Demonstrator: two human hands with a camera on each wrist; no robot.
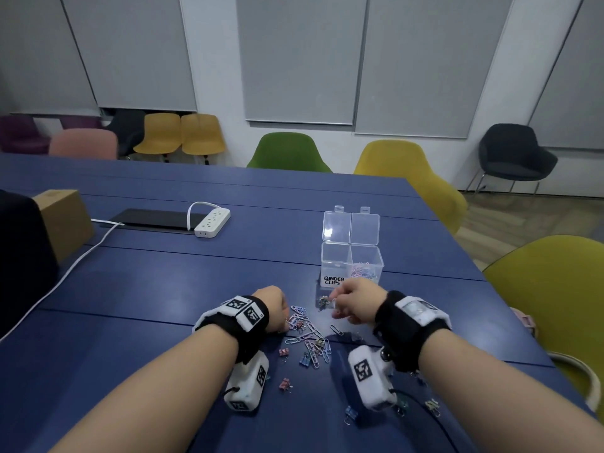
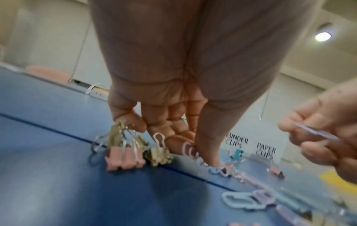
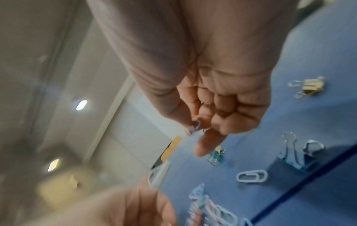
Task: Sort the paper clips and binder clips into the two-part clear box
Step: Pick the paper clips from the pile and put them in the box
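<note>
Sitting at a blue surface [image 1: 202, 273] with both hands down in the clip mess. Left hand [image 1: 273, 310] hovering right over the scattered paper clips [image 1: 305, 325], thumb tip pressing down among the pastel ones, while the little finger side is hooking a bunch of binder clips [image 2: 125, 154] by their wire handles, pink and olive ones dangling just above the surface. So, fingers curled and clamped on that bunch. Right hand [image 1: 354, 300] raised a bit, just in front of the clear box [image 1: 351, 253], pinching a couple of paper clips between thumb and forefinger [image 3: 190, 122], other fingers curled in loosely, one sticking out straighter. Pretty blurry in the right wrist view, so not counting exactly how many.

Clear box standing open near the far right of the surface, both lids flipped back. Left compartment labelled BINDER CLIPS, looking empty from the head view; right compartment, labelled PAPER CLIPS in the left wrist view, already holding a small heap of pastel clips.

More loose binder clips lying nearer the body: pink ones [image 1: 284, 384], a blue one [image 1: 350, 413], a yellowish one [image 1: 433, 407] by the right forearm. Also hanging around: white power strip [image 1: 212, 223] with its cable, cardboard box [image 1: 63, 220] at the left edge.
</note>
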